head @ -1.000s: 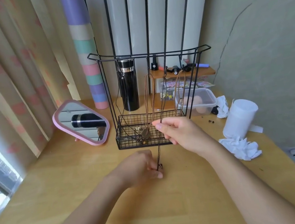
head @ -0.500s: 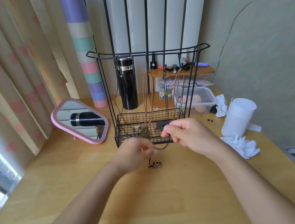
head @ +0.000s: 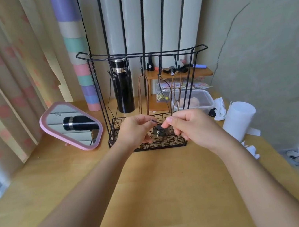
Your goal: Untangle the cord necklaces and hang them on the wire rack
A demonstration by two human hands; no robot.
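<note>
Raised off the bench point(head: 155, 189) since a moment ago: dark cord necklace point(head: 159, 131) now pinched between left hand point(head: 135, 131) and right hand point(head: 189, 127), before the wire rack point(head: 142, 53). Judged untangled, ready for hanging.

The wire rack point(head: 142, 56) is black and stands upright toward the desk's far edge, with a curved top rail carrying hooks and a mesh basket at its foot. Three cord necklaces hang from those hooks: a dark brown one point(head: 143, 95) near the middle, a thin black one point(head: 167, 87) just right of it, and a lighter tan one point(head: 177, 88) further right. Another black cord necklace point(head: 159, 130), with a small dark pendant, is held in the air in front of the basket.
</note>
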